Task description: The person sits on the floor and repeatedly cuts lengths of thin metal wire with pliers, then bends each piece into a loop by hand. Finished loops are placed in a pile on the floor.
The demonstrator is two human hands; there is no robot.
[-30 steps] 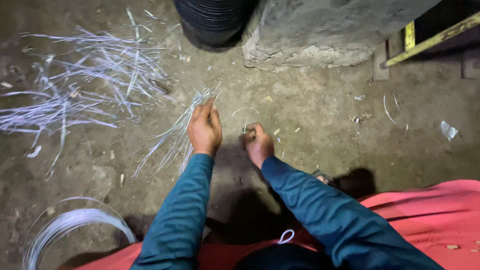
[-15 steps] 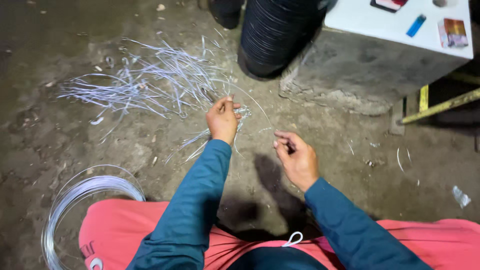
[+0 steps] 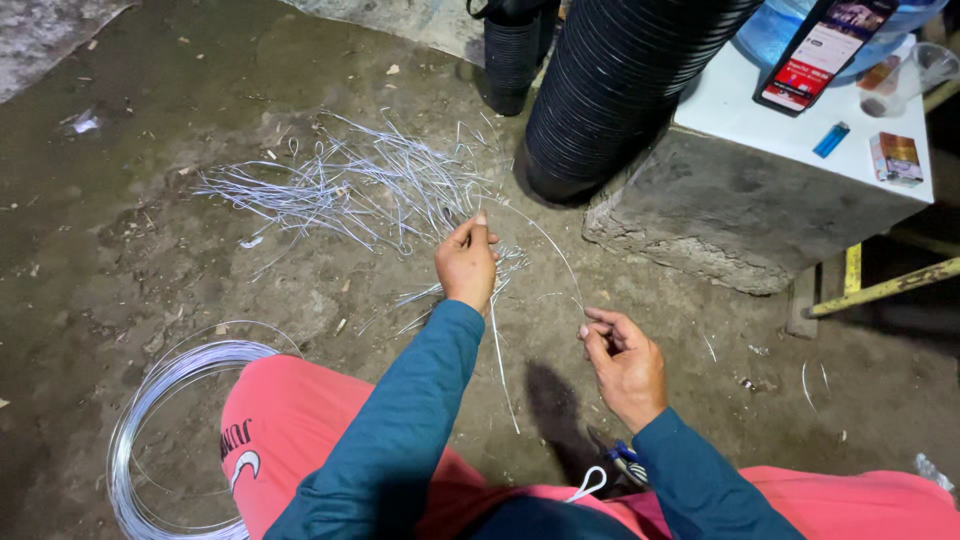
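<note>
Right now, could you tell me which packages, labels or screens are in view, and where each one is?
Phone: leaning at the white slab's far edge, lit screen, red and white.
Small box: on the slab's right end, flat, reddish-brown and gold.
Trouser logo: white print on the red trouser leg.

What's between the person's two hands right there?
In the head view, a thin bent wire arcs from the left hand to the right hand; below it lies bare dirt floor.

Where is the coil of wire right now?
In the head view, the wire coil lies on the dirt floor at lower left, beside the person's red-clad knee, below the pile of cut wires.
</note>
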